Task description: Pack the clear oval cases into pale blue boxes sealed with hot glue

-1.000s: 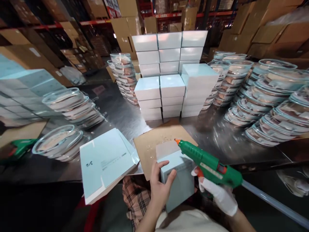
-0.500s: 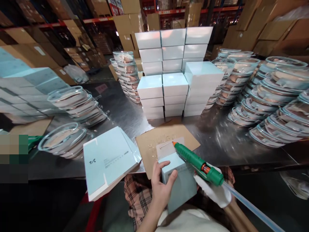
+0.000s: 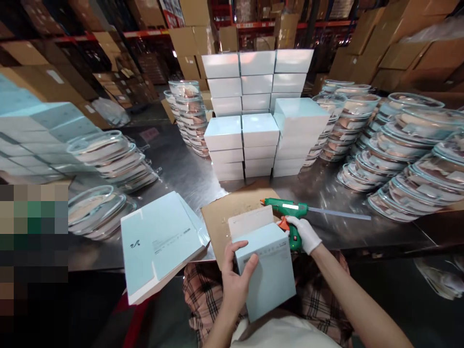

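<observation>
Left hand (image 3: 235, 280) fingers grasp pale blue box (image 3: 266, 270) at tabletop (image 3: 188, 179) near edge; gloved right hand (image 3: 304, 233) fingers clenched on green glue gun (image 3: 288, 211) over cardboard sheet (image 3: 221, 217).

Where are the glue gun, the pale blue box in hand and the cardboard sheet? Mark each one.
glue gun (image 3: 288, 209), head view, on its green barrel.
pale blue box (image 3: 268, 270), head view, on its front face.
cardboard sheet (image 3: 217, 222), head view, on its bare left part.

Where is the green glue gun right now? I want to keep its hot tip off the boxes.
The green glue gun rests on the brown cardboard sheet, centre-right, gripped by the white-gloved right hand, just behind the pale blue box.
</observation>
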Available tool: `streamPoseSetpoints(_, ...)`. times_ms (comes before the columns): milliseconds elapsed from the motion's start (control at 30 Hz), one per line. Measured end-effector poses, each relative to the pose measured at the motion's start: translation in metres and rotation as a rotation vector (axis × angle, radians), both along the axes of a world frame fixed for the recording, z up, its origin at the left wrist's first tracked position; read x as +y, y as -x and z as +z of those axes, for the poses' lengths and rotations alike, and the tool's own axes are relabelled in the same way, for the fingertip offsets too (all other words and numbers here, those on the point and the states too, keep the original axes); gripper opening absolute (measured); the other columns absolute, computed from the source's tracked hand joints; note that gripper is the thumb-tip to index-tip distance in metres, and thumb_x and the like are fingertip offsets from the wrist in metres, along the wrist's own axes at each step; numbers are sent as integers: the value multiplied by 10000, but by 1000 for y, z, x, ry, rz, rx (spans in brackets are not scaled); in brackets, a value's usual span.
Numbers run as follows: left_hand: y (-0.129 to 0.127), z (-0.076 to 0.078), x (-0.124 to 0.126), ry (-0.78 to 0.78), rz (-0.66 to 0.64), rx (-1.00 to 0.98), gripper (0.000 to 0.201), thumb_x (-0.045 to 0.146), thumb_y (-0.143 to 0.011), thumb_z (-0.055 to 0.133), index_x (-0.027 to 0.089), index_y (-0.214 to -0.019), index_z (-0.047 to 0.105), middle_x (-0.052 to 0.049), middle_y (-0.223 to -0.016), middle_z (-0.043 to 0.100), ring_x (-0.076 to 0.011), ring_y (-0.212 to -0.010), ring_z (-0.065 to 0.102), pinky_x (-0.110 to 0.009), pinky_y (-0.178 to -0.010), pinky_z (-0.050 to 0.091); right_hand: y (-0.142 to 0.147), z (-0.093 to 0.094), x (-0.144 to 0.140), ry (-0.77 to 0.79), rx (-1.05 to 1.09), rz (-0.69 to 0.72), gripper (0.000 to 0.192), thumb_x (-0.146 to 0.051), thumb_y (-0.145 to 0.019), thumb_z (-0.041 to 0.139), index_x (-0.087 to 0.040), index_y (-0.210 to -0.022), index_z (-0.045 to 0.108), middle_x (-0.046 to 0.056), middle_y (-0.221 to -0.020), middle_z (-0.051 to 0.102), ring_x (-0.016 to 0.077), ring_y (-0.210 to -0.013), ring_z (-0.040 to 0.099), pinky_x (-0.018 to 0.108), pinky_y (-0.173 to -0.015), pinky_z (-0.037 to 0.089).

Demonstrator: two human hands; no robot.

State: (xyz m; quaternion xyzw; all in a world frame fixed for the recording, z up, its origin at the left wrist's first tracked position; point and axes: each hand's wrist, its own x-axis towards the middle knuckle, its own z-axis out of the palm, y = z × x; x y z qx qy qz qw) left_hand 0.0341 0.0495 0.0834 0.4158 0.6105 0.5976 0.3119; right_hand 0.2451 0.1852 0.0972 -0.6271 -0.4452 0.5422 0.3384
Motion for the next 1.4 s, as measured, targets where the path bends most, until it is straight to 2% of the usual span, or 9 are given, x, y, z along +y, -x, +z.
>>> streamPoseSetpoints(133,9,4,-2,-25,-2,-16,441,607,-795,787,234,-1018,712,-63,-1048,674,-258,-994,660,-365,-893,532,-20,20,11,-18,-192,36,324,-459,-757,742,-197,-591,649,72,-583,687,230,-622,689,289,-558,520)
streamPoseSetpoints(267,7,9,-3,-44,-67,-33,433,610,-796,786,236,-1001,712,-51,-1001,668,-247,-966,665,-346,-874,533,-15,46,1,-292,-150,194,324,-470,-736,813,-216,-936,801,74,-958,807,263,-944,738,346,-825,586)
streamPoseSetpoints(433,1,8,-2,-18,-83,-47,440,621,-775,804,244,-980,706,-101,-1163,675,-332,-1216,626,-407,-973,514,23,46,-10,-137,276,449,569,-521,-727,840,-146,-1150,765,104,-1075,794,288,-1013,737,414,-912,590)
streamPoseSetpoints(500,2,7,1,-30,-41,-86,463,617,-759,820,243,-990,676,-120,-1247,660,-353,-1304,589,-426,-1015,500,21,42,-9,-198,276,440,554,-572,-774,822,-150,-1127,759,109,-1083,780,284,-1021,726,427,-939,577)
streamPoseSetpoints(733,7,6,13,-143,-27,-359,705,510,-771,858,331,-1267,390,-51,-1203,676,-222,-1029,706,-351,-873,558,-8,56,-10,-673,61,1017,806,-777,-803,716,-211,-1366,601,170,-1419,577,329,-1383,523,514,-1176,398)
streamPoseSetpoints(900,15,4,14,-132,-99,-151,391,537,-783,839,227,-931,654,-97,-1186,658,-287,-1210,622,-393,-1007,491,4,52,-20,-888,-66,973,381,-348,-937,734,-220,-1289,663,115,-1246,592,217,-1175,605,388,-1047,515)
streamPoseSetpoints(1133,10,6,13,-86,-105,-160,398,585,-774,827,216,-823,689,-97,-1163,637,-292,-1193,608,-400,-1005,471,6,38,-24,-887,-25,941,244,-284,-954,714,-237,-1192,689,96,-1231,614,203,-1183,643,385,-1037,541)
streamPoseSetpoints(1333,21,16,18,-38,219,-339,471,613,-715,857,225,-885,651,-70,-1267,650,-275,-1215,615,-363,-1010,469,17,3,-63,-1112,-157,144,743,-710,-907,627,-307,-1483,386,175,-1532,425,373,-1427,506,564,-1133,483)
streamPoseSetpoints(1400,28,26,24,-38,360,-427,504,617,-694,872,231,-918,636,-47,-1280,647,-250,-1179,632,-328,-972,496,18,-10,-77,-1310,-342,112,822,-717,-815,730,-381,-1492,406,110,-1482,512,380,-1372,547,598,-1214,383)
